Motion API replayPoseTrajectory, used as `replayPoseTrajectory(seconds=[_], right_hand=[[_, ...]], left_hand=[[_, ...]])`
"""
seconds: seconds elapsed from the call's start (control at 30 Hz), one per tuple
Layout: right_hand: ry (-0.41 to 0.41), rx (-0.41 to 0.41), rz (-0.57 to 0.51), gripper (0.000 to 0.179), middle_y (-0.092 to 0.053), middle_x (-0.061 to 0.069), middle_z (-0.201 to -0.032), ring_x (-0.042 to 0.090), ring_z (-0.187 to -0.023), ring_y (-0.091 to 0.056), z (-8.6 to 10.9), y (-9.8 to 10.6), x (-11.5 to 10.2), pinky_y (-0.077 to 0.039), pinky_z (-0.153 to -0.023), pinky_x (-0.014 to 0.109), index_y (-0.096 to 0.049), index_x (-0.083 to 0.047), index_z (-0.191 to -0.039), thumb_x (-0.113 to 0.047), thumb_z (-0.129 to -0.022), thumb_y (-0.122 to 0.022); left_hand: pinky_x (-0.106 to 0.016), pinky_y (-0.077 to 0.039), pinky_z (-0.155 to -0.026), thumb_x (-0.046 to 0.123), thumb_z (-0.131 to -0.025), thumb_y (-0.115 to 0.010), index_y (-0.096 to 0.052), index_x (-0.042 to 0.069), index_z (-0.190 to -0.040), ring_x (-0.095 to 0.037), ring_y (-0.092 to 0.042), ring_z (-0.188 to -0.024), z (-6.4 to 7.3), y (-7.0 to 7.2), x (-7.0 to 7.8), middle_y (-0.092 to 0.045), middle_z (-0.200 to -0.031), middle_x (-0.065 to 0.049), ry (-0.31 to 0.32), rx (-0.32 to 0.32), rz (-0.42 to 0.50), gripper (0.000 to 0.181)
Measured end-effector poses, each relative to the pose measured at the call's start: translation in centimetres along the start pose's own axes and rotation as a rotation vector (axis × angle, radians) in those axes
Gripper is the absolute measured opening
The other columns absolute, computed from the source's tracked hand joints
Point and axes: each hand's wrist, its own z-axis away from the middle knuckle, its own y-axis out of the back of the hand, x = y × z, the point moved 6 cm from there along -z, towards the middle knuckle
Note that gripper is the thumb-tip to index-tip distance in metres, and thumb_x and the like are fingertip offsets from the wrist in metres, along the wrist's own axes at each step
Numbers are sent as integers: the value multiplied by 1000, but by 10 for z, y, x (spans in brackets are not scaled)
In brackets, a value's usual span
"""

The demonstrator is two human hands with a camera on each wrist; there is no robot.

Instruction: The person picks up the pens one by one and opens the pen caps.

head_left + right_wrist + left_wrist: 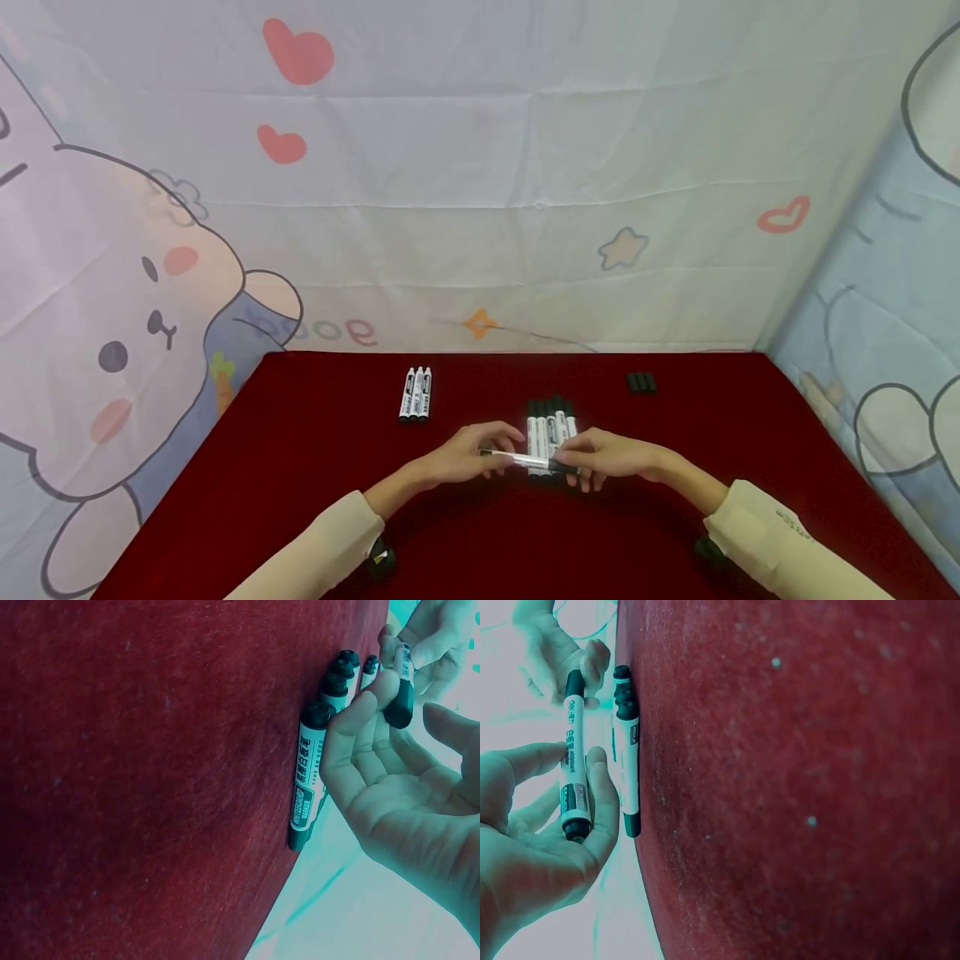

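Three slender white-barrelled plastic markers with black near ends (416, 395) lie side by side on the dark red, cloth-covered counter (247, 492), well to the left of the row of white markers with black caps (542, 429), which serves as landmark. Their narrow white tips look bare.

The left hand (465, 454), just left of the row, pinches a white plastic marker with a black cap (531, 460) near its left end. That marker is raised above the near part of the row, crosswise to it, cap to the right.

Just right of the row, the right hand (615, 454) curves its fingers at the capped end – the right wrist view shows the thumb slightly apart, so I cannot tell whether it grips.

The marker should be light, stiff and hard to break, though its smooth round barrel may roll or slip; mid-barrel and the cap's sides look like the surest holds.

Farther right of the row – and slightly beyond it – lie three small black cylinders, probably caps (641, 383).
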Motion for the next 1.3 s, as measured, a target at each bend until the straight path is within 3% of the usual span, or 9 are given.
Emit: replayPoseTrajectory(seconds=[0.2, 0.37, 0.6, 0.73, 0.87, 1.0, 1.17, 1.3], right_hand=[[22, -10, 30, 34, -58, 2, -82, 13, -72, -57, -1, -2, -4, -51, -64, 23, -67, 1, -114, -29, -108, -52], [55, -15, 62, 32, -53, 0, -75, 11, -68, -52, -2, -2, -8, -47, -60, 22, -68, 2, -113, -26, -107, -53], [47, -46, 47, 34, -51, -1, -74, 10, -64, -47, -7, -6, -11, -42, -58, 22, -67, 2, -113, -28, -108, -51], [36, -82, 2, 36, -46, -2, -74, 9, -61, -41, -8, -9, -13, -36, -56, 21, -65, 5, -118, -25, -110, -47], [45, -106, 26, 35, -43, -4, -71, 6, -57, -35, -9, -13, -12, -31, -51, 18, -63, 7, -110, -23, -111, -44], [113, -117, 106, 35, -42, -7, -70, 3, -57, -34, -9, -19, -12, -30, -51, 16, -57, 5, -103, -23, -112, -39], [230, -55, 213, 38, -43, -10, -70, -1, -59, -38, -10, -23, -12, -34, -56, 15, -56, 3, -99, -25, -113, -36], [297, -11, 251, 38, -43, -12, -70, -3, -60, -38, -9, -26, -11, -36, -57, 15, -56, 1, -96, -25, -113, -35]], left_hand=[[-20, -57, -67, 5, -100, -63, -62, -3, -127, -29, -70, -85, -1, -1, 5, -67, -108, -19, -65, 22, -79, 29], [-17, -54, -69, 2, -98, -63, -65, -1, -125, -13, -66, -81, -2, -3, 11, -70, -105, -18, -109, -11, -138, 28], [-18, -52, -78, 10, -97, -69, -73, 5, -113, -3, -60, -86, -7, -7, 19, -76, -101, -8, -163, 24, -276, 18], [-17, -50, -77, 11, -100, -65, -73, 7, -119, -2, -55, -83, -6, -10, 24, -76, -107, -6, -148, 5, -326, 21], [-19, -52, -81, 13, -102, -63, -70, 9, -127, -3, -57, -88, -4, -13, 24, -75, -115, -6, -131, -28, -345, 26], [-20, -52, -85, 23, -102, -63, -70, 15, -127, -2, -60, -94, -3, -13, 22, -75, -115, 0, -132, -40, -397, 26], [-18, -47, -75, 28, -104, -59, -71, 19, -124, -1, -54, -82, -2, -9, 19, -73, -104, 7, -131, -24, -431, 25], [-17, -44, -74, 31, -106, -56, -71, 21, -124, 0, -51, -78, -2, -9, 14, -71, -100, 7, -109, -59, -416, 25]])
